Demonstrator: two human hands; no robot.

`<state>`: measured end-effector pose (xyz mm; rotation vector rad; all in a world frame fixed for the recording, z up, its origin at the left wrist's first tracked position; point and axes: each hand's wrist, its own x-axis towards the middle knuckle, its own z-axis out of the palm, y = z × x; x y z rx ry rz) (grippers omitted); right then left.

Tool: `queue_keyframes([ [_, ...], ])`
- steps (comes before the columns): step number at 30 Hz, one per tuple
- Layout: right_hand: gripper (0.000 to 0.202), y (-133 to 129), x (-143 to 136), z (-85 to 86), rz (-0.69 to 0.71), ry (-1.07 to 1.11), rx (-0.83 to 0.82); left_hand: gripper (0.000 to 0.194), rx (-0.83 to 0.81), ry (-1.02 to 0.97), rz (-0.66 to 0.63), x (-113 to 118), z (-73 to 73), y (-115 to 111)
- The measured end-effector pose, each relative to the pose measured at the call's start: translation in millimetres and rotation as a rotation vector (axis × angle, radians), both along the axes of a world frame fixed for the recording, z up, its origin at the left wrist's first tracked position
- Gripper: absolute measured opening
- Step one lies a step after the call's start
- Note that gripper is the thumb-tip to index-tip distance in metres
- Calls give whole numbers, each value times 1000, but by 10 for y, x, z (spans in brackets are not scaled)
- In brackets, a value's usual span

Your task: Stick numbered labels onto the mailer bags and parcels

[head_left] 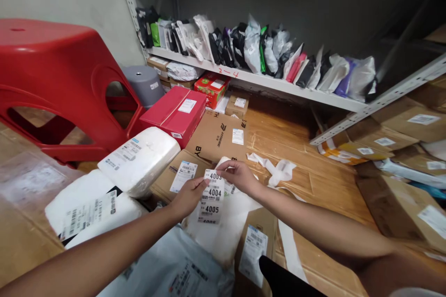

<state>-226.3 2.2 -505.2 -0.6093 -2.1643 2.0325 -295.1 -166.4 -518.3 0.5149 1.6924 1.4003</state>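
Note:
A strip of white number labels [212, 208], printed 4003, 4004, 4005 and partly 4006, hangs between my hands. My left hand [191, 197] pinches its left edge near the top. At the upper right corner, beside 4003, the fingers of my right hand [240, 175] are pinched together on the strip. Behind and below the labels lies a white package [226, 227]. A brown carton with a shipping label [183, 176] is just left of the strip. A large carton with black lettering [212, 137] lies beyond my hands.
Wrapped white parcels [139, 160] and a pink-red box [174, 113] lie to the left, near a red plastic stool [52, 79]. A shelf [251, 82] holding upright bagged parcels crosses the back. Stacked cartons [411, 120] stand at right. Loose white strip [282, 170] lies on the floor.

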Motion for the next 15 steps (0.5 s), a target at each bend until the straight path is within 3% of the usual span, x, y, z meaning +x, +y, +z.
queue_keyframes([
  [5, 33, 18, 41, -95, -23, 73, 76, 50, -85, -15, 120, 92, 32, 4],
  [8, 32, 7, 87, -112, -12, 56, 10, 49, -77, -36, 112, 141, 32, -8],
  [11, 30, -49, 140, -82, -35, 37, -48, 46, -176, 47, 137, 168, 31, -2],
  [15, 18, -28, 241, 25, -174, 21, -194, 44, -225, 107, 125, 158, 90, 59],
])
